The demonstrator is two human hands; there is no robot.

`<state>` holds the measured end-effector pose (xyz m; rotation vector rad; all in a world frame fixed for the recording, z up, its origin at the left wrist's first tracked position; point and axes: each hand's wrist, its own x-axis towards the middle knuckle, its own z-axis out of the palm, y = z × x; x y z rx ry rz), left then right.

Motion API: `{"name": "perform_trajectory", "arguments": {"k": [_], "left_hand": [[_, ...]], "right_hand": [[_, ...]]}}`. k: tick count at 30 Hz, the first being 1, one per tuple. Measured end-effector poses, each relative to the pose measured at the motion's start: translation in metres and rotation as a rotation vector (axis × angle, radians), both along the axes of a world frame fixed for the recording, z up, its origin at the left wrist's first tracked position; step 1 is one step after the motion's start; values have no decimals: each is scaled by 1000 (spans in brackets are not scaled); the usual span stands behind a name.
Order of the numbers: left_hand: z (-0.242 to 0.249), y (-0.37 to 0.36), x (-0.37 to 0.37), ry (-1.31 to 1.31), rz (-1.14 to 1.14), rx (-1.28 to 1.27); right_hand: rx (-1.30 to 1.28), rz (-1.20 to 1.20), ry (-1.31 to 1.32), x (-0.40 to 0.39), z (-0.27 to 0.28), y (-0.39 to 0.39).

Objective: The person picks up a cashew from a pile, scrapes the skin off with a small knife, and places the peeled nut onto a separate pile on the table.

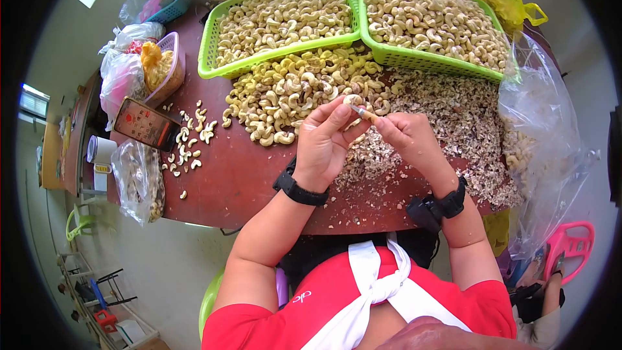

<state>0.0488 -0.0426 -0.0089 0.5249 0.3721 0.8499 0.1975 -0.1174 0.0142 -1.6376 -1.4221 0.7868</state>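
My left hand (325, 142) pinches a single cashew nut (353, 100) between thumb and fingertips, above the table. In my right hand (411, 137) is a small knife (367, 115) with a light handle, its short blade against the nut. Behind both hands lies a heap of cashews (291, 94), some with brown skin patches. Flaky skin scraps (447, 110) spread under and beyond my right hand. Pale cashew pieces (188, 142) lie scattered to the left.
Two green baskets (206, 58) (402, 57) full of cashews stand at the back. A phone (146, 123) leans at the left, beside a bagged pink basket (173, 78) and a clear bag (139, 181). A large plastic bag (541, 123) hangs over the right edge. Another person's arm (552, 291) shows lower right.
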Motion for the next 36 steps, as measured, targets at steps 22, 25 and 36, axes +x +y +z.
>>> {"name": "perform_trajectory", "arguments": {"k": [22,25,36], "left_hand": [[2,-7,4,8,125,-3],[-1,-8,3,2,125,19],[4,-9,4,29,148,-23]], "right_hand": [[28,8,0,-1,-7,2],[16,-1,-6,-2,-3,1],[10,16,-3,0,-5,2]]}}
